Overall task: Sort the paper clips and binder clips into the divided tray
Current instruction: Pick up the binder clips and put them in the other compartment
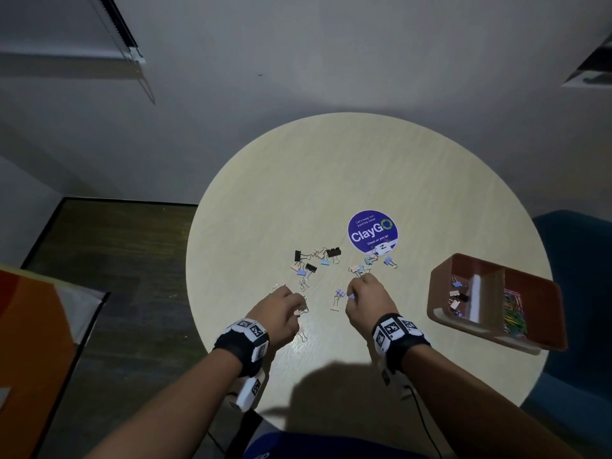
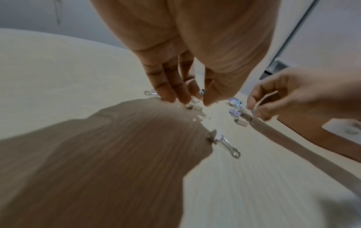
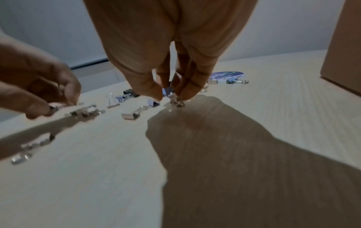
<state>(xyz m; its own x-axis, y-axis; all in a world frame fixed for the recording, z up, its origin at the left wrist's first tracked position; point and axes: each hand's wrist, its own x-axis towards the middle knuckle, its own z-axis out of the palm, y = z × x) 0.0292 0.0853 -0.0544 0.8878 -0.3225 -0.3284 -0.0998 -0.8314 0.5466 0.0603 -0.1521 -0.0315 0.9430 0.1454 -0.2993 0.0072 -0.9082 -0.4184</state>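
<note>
Head cam had both hands down over the round table (image 1: 331,167), working the scatter of binder clips (image 1: 318,260) near the purple ClayGo sticker (image 1: 372,230). Right hand (image 1: 367,301) was pinching a lilac binder clip (image 3: 167,91) between thumb and fingertips, just off the tabletop; the right wrist cam showed that pretty clearly. Left hand (image 1: 281,309) had its fingers bunched on a pink binder clip (image 1: 299,312), though that grip was kinda blurry in its own wrist view. Divided tray (image 1: 440,279) sat off to the right by the table edge, with a few binder clips in its left compartment and colourful paper clips (image 1: 512,313) in the right one.
</note>
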